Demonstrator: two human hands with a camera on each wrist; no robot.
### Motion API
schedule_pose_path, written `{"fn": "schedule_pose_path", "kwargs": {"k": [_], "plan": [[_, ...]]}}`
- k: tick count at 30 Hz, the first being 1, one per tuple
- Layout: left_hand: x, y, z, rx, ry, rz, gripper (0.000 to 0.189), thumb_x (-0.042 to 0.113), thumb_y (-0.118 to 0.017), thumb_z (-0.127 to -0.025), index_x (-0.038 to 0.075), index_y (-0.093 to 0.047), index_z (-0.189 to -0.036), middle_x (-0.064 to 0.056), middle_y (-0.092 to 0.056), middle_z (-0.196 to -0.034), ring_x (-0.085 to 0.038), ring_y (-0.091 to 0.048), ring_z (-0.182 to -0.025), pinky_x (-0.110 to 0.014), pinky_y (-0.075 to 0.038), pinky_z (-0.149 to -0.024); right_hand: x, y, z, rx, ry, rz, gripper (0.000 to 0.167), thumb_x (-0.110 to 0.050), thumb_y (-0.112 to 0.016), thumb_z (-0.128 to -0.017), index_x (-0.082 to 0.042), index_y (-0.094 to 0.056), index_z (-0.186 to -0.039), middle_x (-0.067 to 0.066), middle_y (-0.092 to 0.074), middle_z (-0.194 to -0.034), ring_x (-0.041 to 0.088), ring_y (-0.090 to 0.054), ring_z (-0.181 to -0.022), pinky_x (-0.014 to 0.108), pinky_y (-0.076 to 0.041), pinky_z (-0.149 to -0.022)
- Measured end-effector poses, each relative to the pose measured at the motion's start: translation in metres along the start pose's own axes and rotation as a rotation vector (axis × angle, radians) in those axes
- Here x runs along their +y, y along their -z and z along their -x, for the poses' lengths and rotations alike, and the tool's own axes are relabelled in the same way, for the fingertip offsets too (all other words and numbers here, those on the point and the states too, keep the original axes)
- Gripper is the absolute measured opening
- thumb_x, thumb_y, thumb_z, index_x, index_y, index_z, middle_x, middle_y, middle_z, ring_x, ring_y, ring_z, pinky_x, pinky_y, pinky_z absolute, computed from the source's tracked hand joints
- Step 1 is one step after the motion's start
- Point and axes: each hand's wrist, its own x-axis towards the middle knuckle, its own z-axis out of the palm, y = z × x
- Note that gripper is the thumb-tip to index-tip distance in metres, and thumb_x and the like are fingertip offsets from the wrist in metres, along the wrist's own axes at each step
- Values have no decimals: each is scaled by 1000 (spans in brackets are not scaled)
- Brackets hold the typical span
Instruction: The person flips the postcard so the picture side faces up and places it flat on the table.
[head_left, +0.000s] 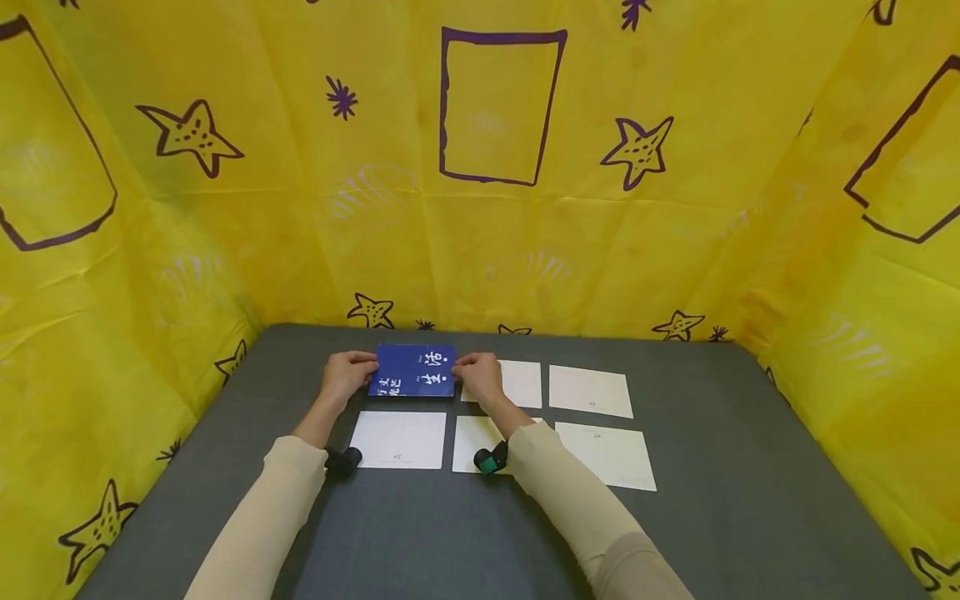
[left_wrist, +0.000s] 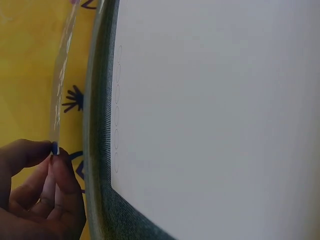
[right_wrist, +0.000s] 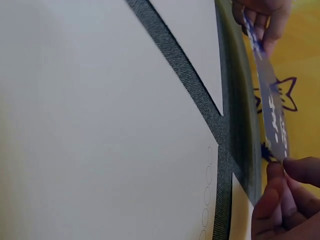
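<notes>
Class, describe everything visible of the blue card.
The blue card is a thin, flat-looking rectangle, apparently paper or cardstock, with white characters at its right and lower left. The left hand pinches its left edge, the right hand its right edge, seemingly above the grey table, left of the back row's white cards.

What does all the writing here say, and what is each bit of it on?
"生活": large white characters on the blue card.
"万丈光芒", as best I can make out: smaller white characters near that card's left end.
Too small to read: finer print beside the large characters, and tiny marks on some of the white cards.
No words: the yellow cloth shows only drawings.
</notes>
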Motion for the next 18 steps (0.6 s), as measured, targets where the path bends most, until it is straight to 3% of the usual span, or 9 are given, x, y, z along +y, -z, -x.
{"fn": "schedule_pose_path", "kwargs": {"k": [7, 18], "plan": [[0, -2, 1, -20, 44, 11, 30, 10, -61, -94, -5, -64, -120, -23, -65, -112, -10, -58, -71, -16, -51, -60, 1, -2, -1, -3, -71, -49, 10, -2, -68, -85, 4, -73, -92, 10, -68, -71, 12, -52, -52, 18, -44, -45], [1, -1, 0, -45, 67, -69, 27, 8, -61, -93, -8, -66, -115, -26, -65, -116, -13, -63, -76, -18, -54, -63, 1, -5, -3, -18, -82, 31, 7, -1, -68, -84, 4, -72, -86, 3, -59, -62, 10, -51, -48, 17, -44, -44]]}}
